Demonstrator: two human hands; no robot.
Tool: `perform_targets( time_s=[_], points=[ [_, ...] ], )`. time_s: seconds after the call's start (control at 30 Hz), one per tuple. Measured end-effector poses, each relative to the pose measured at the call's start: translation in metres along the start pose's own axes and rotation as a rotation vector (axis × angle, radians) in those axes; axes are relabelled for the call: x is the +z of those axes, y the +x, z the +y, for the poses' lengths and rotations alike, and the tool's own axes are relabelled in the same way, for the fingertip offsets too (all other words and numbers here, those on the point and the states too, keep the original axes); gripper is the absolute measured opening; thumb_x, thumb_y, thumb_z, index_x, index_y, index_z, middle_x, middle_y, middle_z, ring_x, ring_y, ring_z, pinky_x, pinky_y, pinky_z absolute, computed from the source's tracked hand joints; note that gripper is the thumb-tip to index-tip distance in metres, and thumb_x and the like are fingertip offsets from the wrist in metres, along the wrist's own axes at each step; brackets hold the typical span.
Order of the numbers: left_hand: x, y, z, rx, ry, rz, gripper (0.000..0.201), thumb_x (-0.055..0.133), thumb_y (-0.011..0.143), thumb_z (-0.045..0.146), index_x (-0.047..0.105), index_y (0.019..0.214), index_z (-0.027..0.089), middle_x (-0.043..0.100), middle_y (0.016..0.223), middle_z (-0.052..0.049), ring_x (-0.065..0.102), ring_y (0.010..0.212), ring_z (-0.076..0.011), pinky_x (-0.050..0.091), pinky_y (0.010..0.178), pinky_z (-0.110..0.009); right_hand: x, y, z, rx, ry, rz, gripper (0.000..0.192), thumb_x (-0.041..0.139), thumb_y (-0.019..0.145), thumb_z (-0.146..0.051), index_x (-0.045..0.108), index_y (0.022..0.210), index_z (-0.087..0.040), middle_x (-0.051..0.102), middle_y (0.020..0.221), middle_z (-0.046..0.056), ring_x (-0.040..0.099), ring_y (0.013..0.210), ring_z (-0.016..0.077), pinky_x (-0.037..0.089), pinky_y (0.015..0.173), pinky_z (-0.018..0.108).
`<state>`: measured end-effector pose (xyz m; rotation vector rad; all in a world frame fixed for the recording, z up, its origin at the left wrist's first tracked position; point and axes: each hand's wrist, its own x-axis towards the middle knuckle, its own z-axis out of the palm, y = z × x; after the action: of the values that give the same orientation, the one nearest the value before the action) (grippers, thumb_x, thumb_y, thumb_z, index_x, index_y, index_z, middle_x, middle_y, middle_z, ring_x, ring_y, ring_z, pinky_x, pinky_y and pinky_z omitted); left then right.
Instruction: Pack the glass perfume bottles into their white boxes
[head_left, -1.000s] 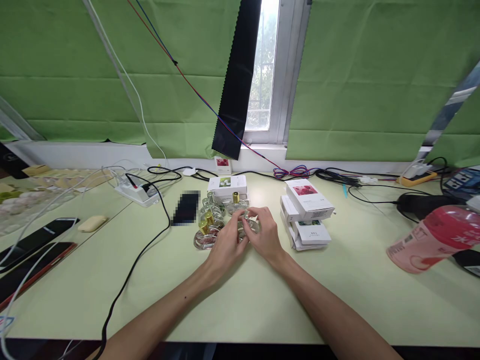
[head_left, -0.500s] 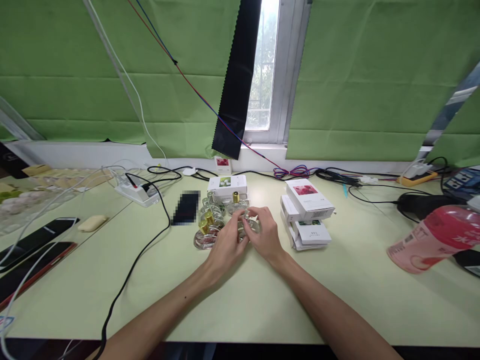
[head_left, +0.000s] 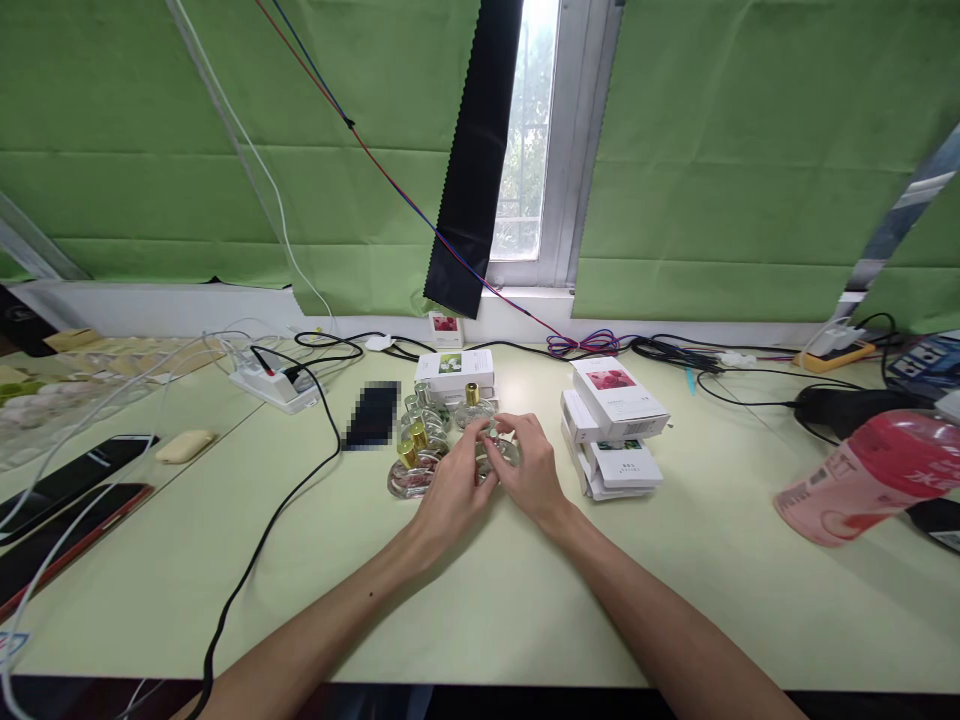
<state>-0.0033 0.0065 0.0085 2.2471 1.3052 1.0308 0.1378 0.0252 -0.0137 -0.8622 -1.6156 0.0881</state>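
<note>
Wide pale green table, strewn with cables and backed by green curtains parted at a narrow window. To the right, tipped at the frame edge, a pink bottle; nearer the middle, a stack of white boxes, set just beside the work, probably as packaging within easy reach. At the left edge, dark phones, partly cut off. Farther back, one more white box lying flat behind a cluster of gold-capped glass bottles, grouped close together, likely so each can be taken in turn. Just right of that cluster, at table centre, a small clear glass bottle, pinched from both sides: left hand curled on its near-left flank, right hand closed over its top and right, fingertips at the neck. Bottle mostly hidden behind fingers; cap or no cap impossible to tell. Blurred dark patch left of the bottles unreadable.
</note>
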Motion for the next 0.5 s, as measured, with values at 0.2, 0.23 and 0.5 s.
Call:
perform_targets(
  time_s=[0.2,0.23,0.5],
  points=[
    [0.0000,0.0002,0.0008,-0.006,0.004,0.000,0.056,0.056,0.087,0.014,0.043,0.140,0.021,0.064,0.087,-0.001,0.059,0.068,-0.0167,0.048,0.071,-0.029,0.0004,-0.0007,-0.0005,0.022,0.000,-0.006,0.025,0.062,0.093,-0.016,0.061,0.116,-0.023,0.067,0.093,0.005,0.064,0.090,0.0222,0.058,0.077,0.037],
    [-0.0001,0.0002,0.0009,-0.004,0.005,0.001,0.055,0.056,0.087,0.014,0.043,0.140,0.021,0.064,0.088,-0.002,0.059,0.069,-0.0168,0.048,0.072,-0.029,0.0006,-0.0007,-0.0005,0.022,0.001,-0.005,0.025,0.062,0.093,-0.016,0.061,0.117,-0.023,0.067,0.093,0.005,0.065,0.090,0.0223,0.058,0.077,0.037],
    [-0.0005,-0.0002,0.0001,-0.002,0.007,0.001,0.056,0.056,0.087,0.015,0.043,0.141,0.021,0.064,0.086,-0.001,0.059,0.069,-0.0169,0.048,0.072,-0.029,0.0005,-0.0011,-0.0012,0.007,0.012,0.003,0.025,0.063,0.092,-0.015,0.061,0.116,-0.022,0.067,0.092,0.005,0.064,0.091,0.0221,0.058,0.077,0.035]
  ],
)
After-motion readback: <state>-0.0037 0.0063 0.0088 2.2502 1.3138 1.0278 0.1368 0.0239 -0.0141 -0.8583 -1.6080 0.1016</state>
